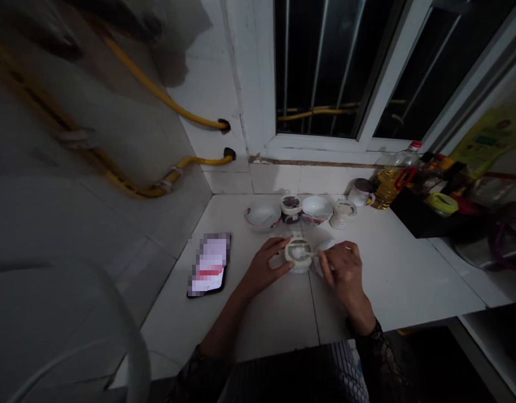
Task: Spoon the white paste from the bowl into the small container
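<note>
On the white tiled counter point(270, 319) stands a small white jar point(299, 264), its lid flipped up at the back and white contents inside. My left hand point(262, 267) is closed around the jar's left side, fingers at the back and thumb in front. My right hand point(342, 268) pinches the handle of a small spoon point(312, 254), whose tip dips into the jar. Beside the jar, a white bowl point(326, 244) is partly hidden behind my right hand.
Behind are two bowls, one left point(262, 215) and one right point(317, 208), a dark-filled jar point(290, 208), a white jar point(343, 215) and a mug point(362, 193). A phone point(210, 266) lies left. An oil bottle point(386, 184) and a pot point(480, 246) stand right.
</note>
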`<act>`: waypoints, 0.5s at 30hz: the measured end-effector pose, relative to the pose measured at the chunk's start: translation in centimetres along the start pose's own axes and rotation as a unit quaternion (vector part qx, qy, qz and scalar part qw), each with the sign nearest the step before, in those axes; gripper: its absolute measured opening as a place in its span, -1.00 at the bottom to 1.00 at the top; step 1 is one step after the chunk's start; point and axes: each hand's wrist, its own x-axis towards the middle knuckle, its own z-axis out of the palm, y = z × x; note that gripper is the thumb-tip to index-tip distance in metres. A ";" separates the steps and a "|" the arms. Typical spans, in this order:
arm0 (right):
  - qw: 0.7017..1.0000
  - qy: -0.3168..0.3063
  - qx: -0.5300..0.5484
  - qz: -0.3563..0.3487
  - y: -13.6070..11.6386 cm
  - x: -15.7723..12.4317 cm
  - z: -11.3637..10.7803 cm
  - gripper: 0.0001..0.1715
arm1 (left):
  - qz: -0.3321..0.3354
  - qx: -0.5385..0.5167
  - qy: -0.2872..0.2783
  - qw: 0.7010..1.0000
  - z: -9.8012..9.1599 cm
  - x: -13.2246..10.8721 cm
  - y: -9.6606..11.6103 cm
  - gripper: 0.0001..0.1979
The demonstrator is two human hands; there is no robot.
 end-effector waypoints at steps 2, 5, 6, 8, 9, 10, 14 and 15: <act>0.997 -0.025 -0.031 -0.060 -0.3 0.1 0.3 -0.62 | -0.004 0.002 0.001 1.000 0.0 0.0 0.1 -0.48; 0.998 -0.006 -0.049 -0.025 0.3 -0.1 -0.4 -0.62 | -0.010 -0.001 -0.004 1.000 -0.1 0.0 0.2 -0.48; 0.999 0.006 -0.050 -0.001 0.8 -0.2 -0.9 -0.61 | -0.011 -0.002 -0.005 1.000 -0.1 0.0 0.3 -0.48; 0.997 0.020 -0.052 0.049 2.0 -0.6 -1.9 -0.59 | -0.012 -0.002 -0.004 1.000 -0.1 0.0 0.3 -0.48; 0.996 0.017 -0.059 0.072 2.7 -0.9 -2.4 -0.58 | -0.012 -0.002 -0.003 1.000 -0.1 0.0 0.3 -0.48; 0.993 0.006 -0.069 0.091 3.3 -1.2 -2.8 -0.56 | -0.011 -0.002 -0.002 1.000 -0.1 0.0 0.3 -0.48; 0.980 -0.060 -0.118 0.147 5.3 -2.4 -3.5 -0.44 | -0.005 -0.006 0.006 1.000 0.0 0.0 0.2 -0.48; 0.977 -0.077 -0.123 0.157 5.5 -2.6 -3.4 -0.42 | -0.003 -0.007 0.007 1.000 0.0 0.0 0.2 -0.48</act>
